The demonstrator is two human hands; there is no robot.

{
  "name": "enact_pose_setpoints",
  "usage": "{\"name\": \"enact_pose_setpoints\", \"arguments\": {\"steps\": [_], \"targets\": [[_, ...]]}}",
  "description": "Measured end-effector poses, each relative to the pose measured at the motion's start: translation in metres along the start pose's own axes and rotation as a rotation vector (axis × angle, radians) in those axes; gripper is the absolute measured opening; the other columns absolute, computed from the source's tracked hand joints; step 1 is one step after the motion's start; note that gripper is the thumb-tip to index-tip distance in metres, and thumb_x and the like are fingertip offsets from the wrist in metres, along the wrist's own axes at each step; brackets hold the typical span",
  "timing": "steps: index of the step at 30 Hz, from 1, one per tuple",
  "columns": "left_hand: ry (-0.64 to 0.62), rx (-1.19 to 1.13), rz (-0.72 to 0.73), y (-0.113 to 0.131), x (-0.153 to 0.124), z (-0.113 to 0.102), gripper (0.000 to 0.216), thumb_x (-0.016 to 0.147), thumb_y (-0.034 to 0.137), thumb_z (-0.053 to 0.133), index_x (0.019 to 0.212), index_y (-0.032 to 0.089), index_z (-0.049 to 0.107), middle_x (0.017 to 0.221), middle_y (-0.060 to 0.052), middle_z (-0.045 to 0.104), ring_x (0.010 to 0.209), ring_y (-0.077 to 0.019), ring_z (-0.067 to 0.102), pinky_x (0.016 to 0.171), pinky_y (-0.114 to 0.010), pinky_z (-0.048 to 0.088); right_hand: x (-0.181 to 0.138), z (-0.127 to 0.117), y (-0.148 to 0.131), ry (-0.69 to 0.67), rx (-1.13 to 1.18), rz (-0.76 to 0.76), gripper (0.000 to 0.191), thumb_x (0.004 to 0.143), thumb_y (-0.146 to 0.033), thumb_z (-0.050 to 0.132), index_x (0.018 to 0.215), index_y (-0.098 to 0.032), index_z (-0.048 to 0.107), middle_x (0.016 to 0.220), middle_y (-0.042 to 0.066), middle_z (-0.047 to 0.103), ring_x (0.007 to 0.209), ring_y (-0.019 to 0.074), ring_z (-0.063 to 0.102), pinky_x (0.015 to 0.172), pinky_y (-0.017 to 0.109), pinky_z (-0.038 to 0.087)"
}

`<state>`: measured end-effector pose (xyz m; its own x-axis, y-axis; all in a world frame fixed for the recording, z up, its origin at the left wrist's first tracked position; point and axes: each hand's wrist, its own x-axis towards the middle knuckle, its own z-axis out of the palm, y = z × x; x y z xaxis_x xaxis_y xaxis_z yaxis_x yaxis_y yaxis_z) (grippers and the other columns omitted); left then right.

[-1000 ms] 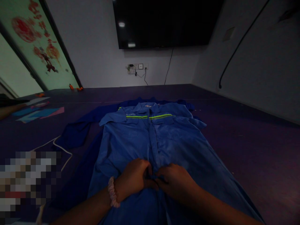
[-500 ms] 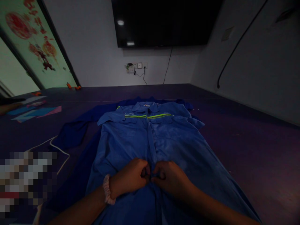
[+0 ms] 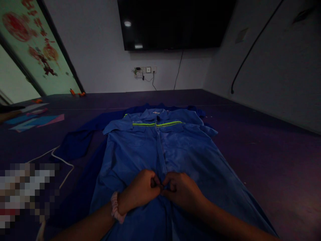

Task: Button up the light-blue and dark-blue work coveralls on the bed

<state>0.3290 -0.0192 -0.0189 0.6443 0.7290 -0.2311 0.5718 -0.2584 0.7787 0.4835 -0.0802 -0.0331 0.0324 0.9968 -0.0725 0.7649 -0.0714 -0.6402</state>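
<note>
A blue short-sleeved work shirt (image 3: 135, 150) with a yellow-green stripe across the chest lies front side up, its collar pointing away from me. My left hand (image 3: 141, 189), with a pink scrunchie (image 3: 116, 207) at the wrist, pinches the shirt's front placket low down. My right hand (image 3: 184, 190) pinches the same placket from the other side. The fingertips of both hands meet there, and they hide the small bit of cloth between them. Under the shirt, a darker blue long-sleeved garment (image 3: 77, 144) sticks out at the left and the top.
The purple floor (image 3: 250, 157) surrounds the clothes. At left lie a white cord (image 3: 67, 162), coloured paper sheets (image 3: 47, 119) and a pixelated patch. Small orange objects (image 3: 81, 94) sit by the glass door. A television (image 3: 175, 23) hangs on the far wall above sockets (image 3: 147, 69).
The fingertips of both hands have drawn closer together at the placket. My view has shifted very slightly; the shirt lies as before.
</note>
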Motion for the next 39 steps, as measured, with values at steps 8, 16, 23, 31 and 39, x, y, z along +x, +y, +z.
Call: {"name": "enact_pose_setpoints", "arguments": {"steps": [8, 16, 23, 31, 39], "targets": [[0.013, -0.120, -0.089, 0.002, 0.003, 0.001, 0.015, 0.065, 0.019, 0.051, 0.071, 0.011, 0.062, 0.070, -0.004, 0.066, 0.069, -0.0163, 0.060, 0.058, -0.023, 0.041, 0.001, -0.001, -0.006, 0.031, -0.023, 0.013, 0.016, 0.063, -0.031, 0.066, 0.076, -0.023, 0.067, 0.059, -0.003, 0.063, 0.054, 0.0123, 0.056, 0.050, 0.021, 0.034], [0.035, -0.147, -0.122, -0.001, 0.004, 0.002, 0.018, 0.067, 0.026, 0.052, 0.071, 0.012, 0.060, 0.069, -0.003, 0.064, 0.065, -0.0155, 0.057, 0.054, -0.022, 0.038, -0.003, -0.001, -0.009, 0.066, -0.027, -0.061, 0.014, 0.063, -0.025, 0.064, 0.076, -0.020, 0.067, 0.077, 0.001, 0.066, 0.068, 0.0146, 0.059, 0.062, 0.023, 0.042], [0.053, -0.145, -0.139, 0.004, 0.000, 0.003, 0.015, 0.066, 0.025, 0.052, 0.072, 0.013, 0.059, 0.070, -0.002, 0.064, 0.068, -0.0155, 0.057, 0.059, -0.023, 0.040, -0.002, 0.003, -0.011, 0.048, 0.046, -0.035, 0.021, 0.060, -0.016, 0.058, 0.079, -0.018, 0.067, 0.073, 0.001, 0.065, 0.061, 0.0131, 0.056, 0.058, 0.022, 0.041], [0.046, -0.136, -0.101, 0.004, 0.000, 0.001, 0.015, 0.067, 0.023, 0.053, 0.073, 0.012, 0.060, 0.069, -0.002, 0.063, 0.067, -0.0151, 0.057, 0.059, -0.023, 0.040, -0.004, 0.001, -0.015, 0.019, 0.035, -0.032, 0.029, 0.055, -0.011, 0.053, 0.081, -0.017, 0.066, 0.071, 0.001, 0.063, 0.062, 0.0131, 0.055, 0.057, 0.021, 0.038], [0.029, -0.155, -0.087, 0.002, 0.000, 0.002, 0.012, 0.065, 0.020, 0.051, 0.071, 0.012, 0.059, 0.067, -0.001, 0.061, 0.064, -0.0128, 0.054, 0.056, -0.021, 0.038, -0.003, 0.003, -0.008, 0.029, 0.067, -0.074, 0.029, 0.056, -0.008, 0.050, 0.077, -0.018, 0.067, 0.065, 0.000, 0.062, 0.056, 0.0124, 0.054, 0.051, 0.020, 0.036]]}}
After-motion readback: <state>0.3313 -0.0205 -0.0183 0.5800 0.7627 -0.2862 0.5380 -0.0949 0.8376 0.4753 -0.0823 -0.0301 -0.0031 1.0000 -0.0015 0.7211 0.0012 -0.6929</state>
